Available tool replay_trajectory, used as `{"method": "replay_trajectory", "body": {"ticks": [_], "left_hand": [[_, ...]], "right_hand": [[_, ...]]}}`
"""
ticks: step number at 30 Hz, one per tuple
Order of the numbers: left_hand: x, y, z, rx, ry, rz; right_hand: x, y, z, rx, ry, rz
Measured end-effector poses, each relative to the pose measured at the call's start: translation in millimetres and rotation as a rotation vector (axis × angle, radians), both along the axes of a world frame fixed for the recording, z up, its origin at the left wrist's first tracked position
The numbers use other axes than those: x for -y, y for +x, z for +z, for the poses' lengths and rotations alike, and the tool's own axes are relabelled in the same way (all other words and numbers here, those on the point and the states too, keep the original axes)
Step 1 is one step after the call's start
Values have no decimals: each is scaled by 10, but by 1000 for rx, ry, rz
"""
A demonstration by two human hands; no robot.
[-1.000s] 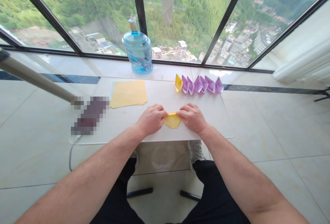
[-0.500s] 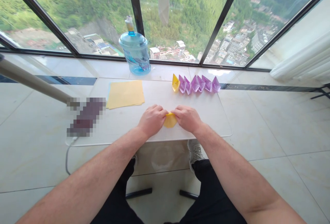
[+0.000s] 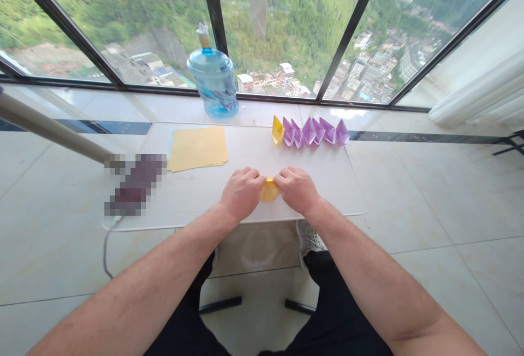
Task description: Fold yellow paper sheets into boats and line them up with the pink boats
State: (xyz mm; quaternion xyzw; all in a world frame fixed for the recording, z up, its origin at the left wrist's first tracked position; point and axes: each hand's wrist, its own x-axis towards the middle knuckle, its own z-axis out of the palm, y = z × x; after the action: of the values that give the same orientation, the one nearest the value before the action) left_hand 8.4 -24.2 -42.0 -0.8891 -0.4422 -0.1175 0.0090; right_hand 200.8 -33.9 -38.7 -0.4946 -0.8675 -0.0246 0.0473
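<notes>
A small folded piece of yellow paper [image 3: 269, 191] is at the front middle of the low white table [image 3: 196, 197]. My left hand [image 3: 244, 191] pinches its left side, and my right hand [image 3: 295, 188] pinches its right side. Both hands are closed, and the fingertips cover the paper's upper corners. Beyond my right hand stands a row of folded paper boats: a yellow boat [image 3: 278, 130] at the left end and several purple boats [image 3: 310, 131] beside it. Past my left hand lies a stack of flat yellow paper sheets [image 3: 198, 148].
A blurred-out dark object [image 3: 137, 184] with a cable [image 3: 105, 252] lies at the table's left end. A blue water jug [image 3: 213, 80] stands behind the table by the window. A beige pole [image 3: 57, 126] slants in from the left. My legs and a shoe [image 3: 308, 241] are below the table edge.
The view has shifted very slightly. Both hands stay on the folded yellow paper, with only a small shift of the fingers along its upper edge.
</notes>
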Motion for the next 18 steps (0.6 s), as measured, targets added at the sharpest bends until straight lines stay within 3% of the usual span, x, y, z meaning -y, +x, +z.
{"method": "replay_trajectory", "body": {"ticks": [11, 18], "left_hand": [[152, -11, 89, 39, -87, -25], [144, 27, 67, 67, -95, -13]], "right_hand": [[78, -27, -4, 18, 8, -24], [45, -1, 27, 32, -2, -94]]}}
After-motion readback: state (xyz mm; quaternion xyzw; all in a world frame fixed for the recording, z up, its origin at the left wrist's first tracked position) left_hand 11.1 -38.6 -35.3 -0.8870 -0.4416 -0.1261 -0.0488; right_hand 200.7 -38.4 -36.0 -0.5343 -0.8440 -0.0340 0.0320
